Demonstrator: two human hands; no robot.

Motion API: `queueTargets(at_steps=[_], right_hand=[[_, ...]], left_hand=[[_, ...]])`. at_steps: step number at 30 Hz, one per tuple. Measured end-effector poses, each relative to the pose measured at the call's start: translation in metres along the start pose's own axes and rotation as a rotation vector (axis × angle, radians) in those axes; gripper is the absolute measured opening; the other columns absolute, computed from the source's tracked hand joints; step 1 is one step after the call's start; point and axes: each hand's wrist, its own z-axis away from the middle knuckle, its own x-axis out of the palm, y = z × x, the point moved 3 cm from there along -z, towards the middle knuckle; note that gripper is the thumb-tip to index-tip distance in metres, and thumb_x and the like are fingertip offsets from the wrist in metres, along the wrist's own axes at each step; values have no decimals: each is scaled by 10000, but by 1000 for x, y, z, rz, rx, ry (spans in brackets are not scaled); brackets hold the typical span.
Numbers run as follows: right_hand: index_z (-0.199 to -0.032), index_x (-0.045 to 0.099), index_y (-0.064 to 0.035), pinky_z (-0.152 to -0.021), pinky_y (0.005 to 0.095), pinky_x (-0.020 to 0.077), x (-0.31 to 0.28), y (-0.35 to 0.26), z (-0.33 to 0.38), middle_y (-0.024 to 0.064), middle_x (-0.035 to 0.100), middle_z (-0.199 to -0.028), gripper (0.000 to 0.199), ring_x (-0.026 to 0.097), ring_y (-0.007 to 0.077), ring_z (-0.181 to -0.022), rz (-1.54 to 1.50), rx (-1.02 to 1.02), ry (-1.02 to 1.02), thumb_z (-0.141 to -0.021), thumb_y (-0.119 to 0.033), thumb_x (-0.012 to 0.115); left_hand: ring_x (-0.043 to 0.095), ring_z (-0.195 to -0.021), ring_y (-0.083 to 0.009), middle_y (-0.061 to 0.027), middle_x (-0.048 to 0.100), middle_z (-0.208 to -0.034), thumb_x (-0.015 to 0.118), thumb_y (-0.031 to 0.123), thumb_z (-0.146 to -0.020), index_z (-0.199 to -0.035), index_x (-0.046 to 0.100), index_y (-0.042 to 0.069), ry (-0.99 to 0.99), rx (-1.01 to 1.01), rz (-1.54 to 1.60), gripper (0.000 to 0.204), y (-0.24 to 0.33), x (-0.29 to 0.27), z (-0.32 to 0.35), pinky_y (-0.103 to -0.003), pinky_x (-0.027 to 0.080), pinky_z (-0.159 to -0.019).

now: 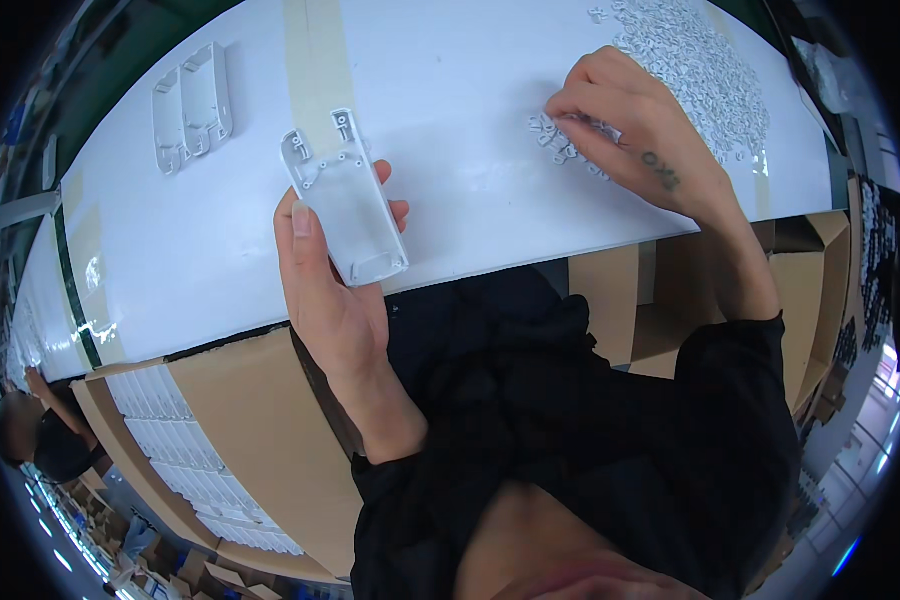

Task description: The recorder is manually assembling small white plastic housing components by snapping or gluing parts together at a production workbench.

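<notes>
My left hand (335, 310) grips a white plastic housing (348, 205), its hollow side with small posts facing up, thumb along the left wall and fingertips round the right one. Over at the right, my right hand (635, 125) is closed in a pinch above a small group of little white plastic clips (560, 145). What sits between those fingertips, if anything, is too small to make out. Beyond that hand spreads a large heap of the same small white clips (715, 80). Two more white housings (192, 108) lie side by side at the far left of the table.
The white table (470, 190) has tape strips across it. Below its front edge at left stands a cardboard box (260, 450) with rows of white parts (190, 455). Another open cardboard box (660, 300) is at right. A co-worker (55, 435) sits at the far left.
</notes>
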Motion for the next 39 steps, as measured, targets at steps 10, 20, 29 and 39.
queueTargets(at_steps=[10,20,29,39], right_hand=[[-874,653,-24,-683,281,446,5,5,-10,53,574,-873,51,529,190,-773,22,3,-115,-857,13,686],[-870,654,-30,-683,280,451,10,-1,-21,57,595,-873,45,543,197,-777,69,-56,162,-868,12,671],[-879,658,-13,-696,291,462,17,11,-30,68,620,-861,29,558,207,-774,127,-58,117,-893,-36,669],[-820,635,-1,-714,312,465,12,6,-47,87,627,-810,110,557,222,-757,215,-82,-38,-895,-80,652]], left_hand=[[623,-1143,-321,-249,578,-1264,409,273,-1077,-1373,422,-11,15,16,-11,410,0,5,-2,-411,543,-885],[604,-1138,-295,-243,591,-1258,399,261,-1078,-1388,436,-39,-17,0,25,433,4,0,4,-405,517,-924],[593,-1134,-291,-244,589,-1268,366,266,-1084,-1406,426,-70,-7,-5,40,469,2,1,3,-385,487,-952],[602,-1060,-244,-252,595,-1260,381,260,-1081,-1383,450,-60,37,15,155,445,-9,-9,2,-334,470,-943]])
